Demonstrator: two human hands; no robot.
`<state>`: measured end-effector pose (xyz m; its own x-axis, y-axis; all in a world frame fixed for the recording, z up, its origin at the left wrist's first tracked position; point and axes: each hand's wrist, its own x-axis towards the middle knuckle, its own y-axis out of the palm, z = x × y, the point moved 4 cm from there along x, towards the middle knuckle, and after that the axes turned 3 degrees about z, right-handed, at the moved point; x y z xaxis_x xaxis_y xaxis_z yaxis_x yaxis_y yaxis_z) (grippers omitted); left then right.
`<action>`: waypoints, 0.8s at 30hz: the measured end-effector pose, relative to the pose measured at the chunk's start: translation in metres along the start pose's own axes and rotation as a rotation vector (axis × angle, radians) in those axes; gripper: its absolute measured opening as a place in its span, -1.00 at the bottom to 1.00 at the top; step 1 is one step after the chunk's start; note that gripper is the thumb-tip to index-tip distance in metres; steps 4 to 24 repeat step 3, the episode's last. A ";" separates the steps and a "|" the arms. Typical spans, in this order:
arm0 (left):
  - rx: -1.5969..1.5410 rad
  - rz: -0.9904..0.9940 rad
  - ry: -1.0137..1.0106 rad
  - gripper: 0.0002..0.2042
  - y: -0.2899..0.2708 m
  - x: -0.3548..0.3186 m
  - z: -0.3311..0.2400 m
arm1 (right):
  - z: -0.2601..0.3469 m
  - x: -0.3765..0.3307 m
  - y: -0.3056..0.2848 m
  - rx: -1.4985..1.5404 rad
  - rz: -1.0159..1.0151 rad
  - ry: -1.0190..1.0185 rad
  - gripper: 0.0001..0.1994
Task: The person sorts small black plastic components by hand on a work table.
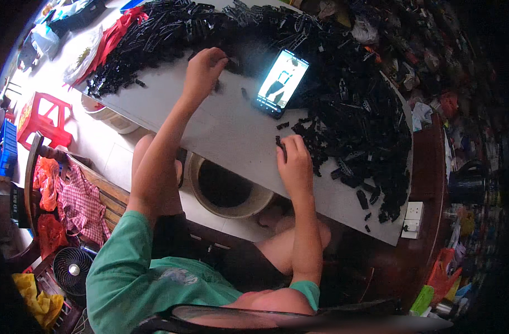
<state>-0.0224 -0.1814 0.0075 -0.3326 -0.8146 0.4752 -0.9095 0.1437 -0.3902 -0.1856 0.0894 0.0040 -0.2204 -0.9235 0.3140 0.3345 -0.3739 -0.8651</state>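
Note:
My left hand (204, 75) reaches over the far part of the white tabletop (210, 128), at the edge of a large heap of black plastic parts (171, 36). Its fingers are pinched together; whatever they hold is too small and dark to name. Nearer to me, my right hand (296, 164) rests low over the table with thumb and fingers closed on a small black plastic piece (278, 141). Beside it lies a scatter of small black pieces (307, 133). A lit phone (282, 83) lies on the table between the hands and the heap, showing a picture of a person.
Longer black parts (371, 122) cover the table's right side. Below the near edge stands a round tub (196, 183) with dark contents. A red stool (45, 119), a wooden bench (112, 195) and a black fan (73, 270) are at left; a white socket (413, 211) is at right.

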 end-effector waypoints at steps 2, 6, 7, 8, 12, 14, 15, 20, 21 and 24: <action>-0.139 0.028 -0.093 -0.85 -0.002 -0.009 0.003 | -0.001 0.000 0.001 -0.015 0.010 -0.006 -0.84; -0.271 0.053 -0.183 -0.85 -0.003 -0.014 0.008 | -0.001 0.001 0.002 -0.017 0.016 -0.006 -0.84; -0.271 0.053 -0.183 -0.85 -0.003 -0.014 0.008 | -0.001 0.001 0.002 -0.017 0.016 -0.006 -0.84; -0.271 0.053 -0.183 -0.85 -0.003 -0.014 0.008 | -0.001 0.001 0.002 -0.017 0.016 -0.006 -0.84; -0.271 0.053 -0.183 -0.85 -0.003 -0.014 0.008 | -0.001 0.001 0.002 -0.017 0.016 -0.006 -0.84; -0.271 0.053 -0.183 -0.85 -0.003 -0.014 0.008 | -0.001 0.001 0.002 -0.017 0.016 -0.006 -0.84; -0.271 0.053 -0.183 -0.85 -0.003 -0.014 0.008 | -0.001 0.001 0.002 -0.017 0.016 -0.006 -0.84; -0.271 0.053 -0.183 -0.85 -0.003 -0.014 0.008 | -0.001 0.001 0.002 -0.017 0.016 -0.006 -0.84; -0.271 0.053 -0.183 -0.85 -0.003 -0.014 0.008 | -0.001 0.001 0.002 -0.017 0.016 -0.006 -0.84; -0.271 0.053 -0.183 -0.85 -0.003 -0.014 0.008 | -0.001 0.001 0.002 -0.017 0.016 -0.006 -0.84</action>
